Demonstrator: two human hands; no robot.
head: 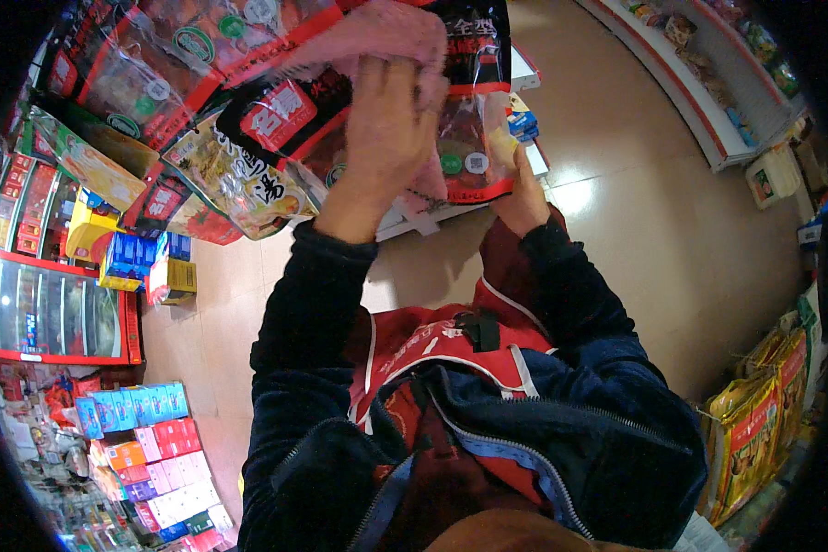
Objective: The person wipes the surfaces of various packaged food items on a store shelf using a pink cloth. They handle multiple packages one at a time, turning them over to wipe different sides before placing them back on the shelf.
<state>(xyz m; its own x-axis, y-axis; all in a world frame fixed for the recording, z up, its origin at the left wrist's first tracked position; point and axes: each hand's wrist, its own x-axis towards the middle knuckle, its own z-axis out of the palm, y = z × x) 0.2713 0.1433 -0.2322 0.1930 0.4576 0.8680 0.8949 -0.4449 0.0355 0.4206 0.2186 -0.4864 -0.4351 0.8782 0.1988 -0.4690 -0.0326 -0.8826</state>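
Several hanging plastic food packets with black and red edges fill the upper part of the head view. My left hand (386, 131) presses a pink cloth (424, 41) against them; the cloth is partly blurred and drapes down past my fingers. To its right, my right hand (522, 196) grips the lower right edge of a clear-windowed packet (475, 131), with the thumb in front and the other fingers hidden. Left of my left wrist hang a soup packet (234, 176) and other packets at a tilt.
White shelving with a red edge (697, 103) curves along the upper right. Stacked boxes (131, 255) and a red-framed glass cabinet (55, 310) stand at the left. Small cartons (165, 441) fill the lower left. Yellow and red packages (752, 428) are at the lower right.
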